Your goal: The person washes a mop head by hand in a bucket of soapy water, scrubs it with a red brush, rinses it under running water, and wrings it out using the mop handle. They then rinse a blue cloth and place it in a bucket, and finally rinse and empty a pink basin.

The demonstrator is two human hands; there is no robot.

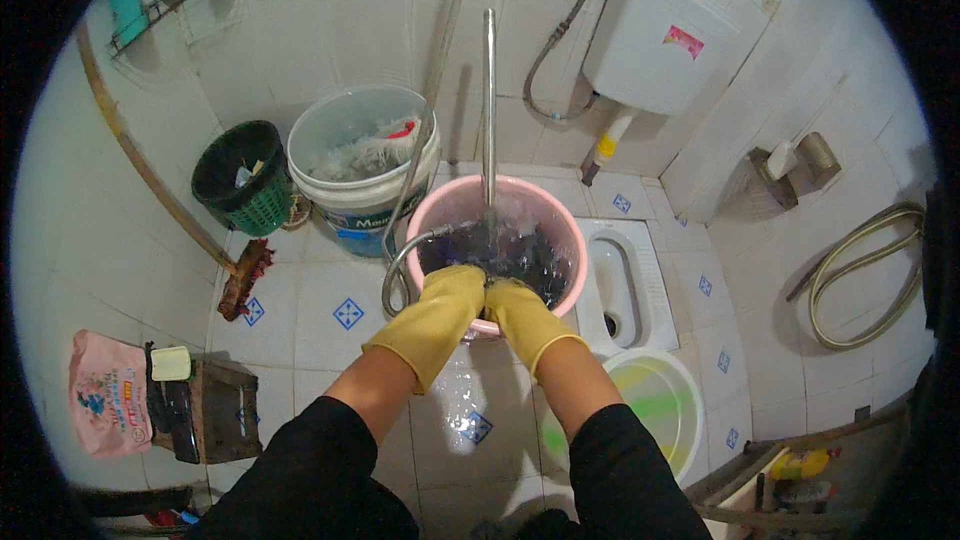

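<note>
A pink plastic basin [571, 247] on the tiled floor holds dark wet fabric [525, 251] in water. My left hand [442, 315], in a yellow rubber glove, reaches over the near rim into the basin. Beside it, almost touching, my right hand [521, 315] wears a matching glove. The fingertips of both are hidden in the basin, so whether they grip the fabric cannot be seen. Above the basin stands a shiny metal pipe [490, 90], its lower end over the water. A flexible metal hose [394, 281] curves over the left rim.
Behind left are a large paint bucket [367, 199] with a mop head and a green wastebasket [262, 210]. A squat toilet [649, 285] lies right of the basin, a white-green tub [690, 405] nearer. A brush [244, 281] and small stool [229, 412] stand left.
</note>
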